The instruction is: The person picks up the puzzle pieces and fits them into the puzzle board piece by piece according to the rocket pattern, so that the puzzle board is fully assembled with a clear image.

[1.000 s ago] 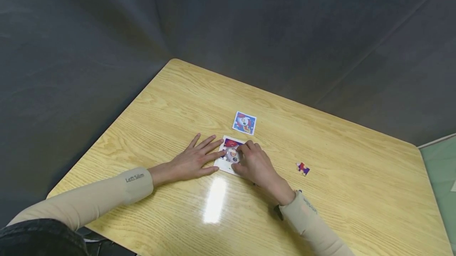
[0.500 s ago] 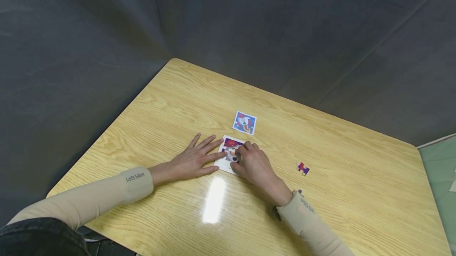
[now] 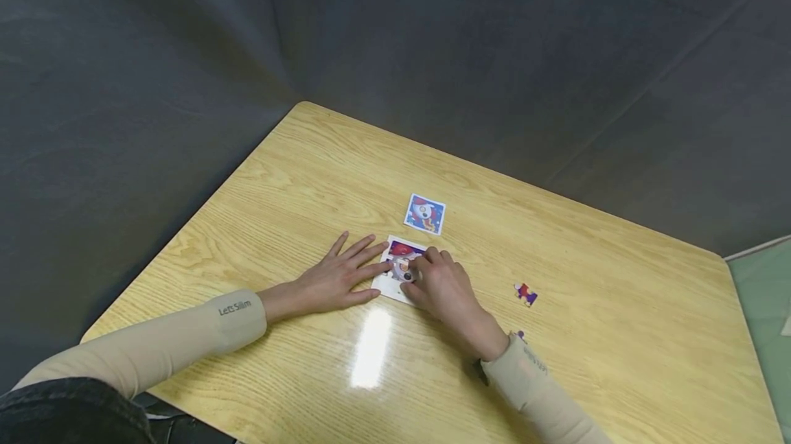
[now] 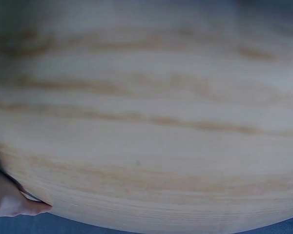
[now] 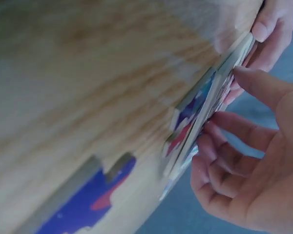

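Observation:
In the head view, a small jigsaw puzzle board (image 3: 393,287) with a white frame lies on the table. My left hand (image 3: 336,281) lies flat beside it, fingers spread, with fingertips on its left edge. From the other side my right hand (image 3: 443,286) bends over the board. Its thumb and curled fingers hold a puzzle piece at the board's surface; the hand hides most of that piece. In the right wrist view, the thumb and index fingertips touch the board's face, slightly apart. Beside the board there lies a blue and red puzzle piece (image 5: 193,105).
A square picture card (image 3: 425,214) with a rocket lies beyond the board. One loose red and purple puzzle piece (image 3: 526,294) is to the right. Another loose piece (image 3: 519,335) shows partly beside the right sleeve. Dark curtains (image 3: 432,39) hang behind the wooden table (image 3: 618,307).
My right hand has shifted only slightly over the board, its fingers making small movements at the piece. The left hand stays in place.

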{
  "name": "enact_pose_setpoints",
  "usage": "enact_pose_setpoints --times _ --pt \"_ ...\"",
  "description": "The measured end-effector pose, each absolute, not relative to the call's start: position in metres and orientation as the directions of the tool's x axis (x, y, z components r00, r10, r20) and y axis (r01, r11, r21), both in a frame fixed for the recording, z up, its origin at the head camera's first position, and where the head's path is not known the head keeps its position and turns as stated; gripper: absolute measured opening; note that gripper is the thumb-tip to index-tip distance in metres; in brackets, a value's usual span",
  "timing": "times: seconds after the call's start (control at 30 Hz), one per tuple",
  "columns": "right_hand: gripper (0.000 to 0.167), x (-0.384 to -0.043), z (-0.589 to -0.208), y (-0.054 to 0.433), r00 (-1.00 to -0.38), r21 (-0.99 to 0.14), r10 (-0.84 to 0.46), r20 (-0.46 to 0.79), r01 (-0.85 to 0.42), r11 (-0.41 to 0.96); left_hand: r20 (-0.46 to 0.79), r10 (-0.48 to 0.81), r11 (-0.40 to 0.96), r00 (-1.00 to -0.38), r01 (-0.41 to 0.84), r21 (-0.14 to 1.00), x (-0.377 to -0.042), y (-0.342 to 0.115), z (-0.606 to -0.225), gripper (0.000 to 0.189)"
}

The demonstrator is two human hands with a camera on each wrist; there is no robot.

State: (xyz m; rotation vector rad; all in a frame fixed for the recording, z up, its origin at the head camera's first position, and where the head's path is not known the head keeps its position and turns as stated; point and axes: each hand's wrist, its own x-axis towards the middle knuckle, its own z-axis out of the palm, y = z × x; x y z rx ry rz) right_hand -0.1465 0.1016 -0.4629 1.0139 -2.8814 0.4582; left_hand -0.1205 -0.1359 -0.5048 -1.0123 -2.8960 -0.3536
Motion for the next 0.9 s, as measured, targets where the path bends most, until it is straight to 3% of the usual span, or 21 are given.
enact_pose_setpoints --times 0.17,0.37,0.9 --pt "0.029 -0.146 -0.4635 0.1013 -0.78 -0.224 -0.605 0.162 -0.626 0.747 0.13 0.6 0.764 -0.789 0.614 0.199 -0.1206 -0.1356 -0.5038 0.057" --pt "0.035 -0.1459 -0.4639 0.1041 -0.773 -0.258 -0.611 0.172 -0.634 0.729 0.13 0.598 0.77 -0.791 0.612 0.181 -0.1203 -0.1359 -0.5056 0.058" --pt "0.028 -0.141 -0.4623 0.1056 -0.774 -0.269 -0.606 0.183 -0.632 0.727 0.094 0.595 0.774 -0.798 0.601 0.201 -0.1194 -0.1349 -0.503 0.059"
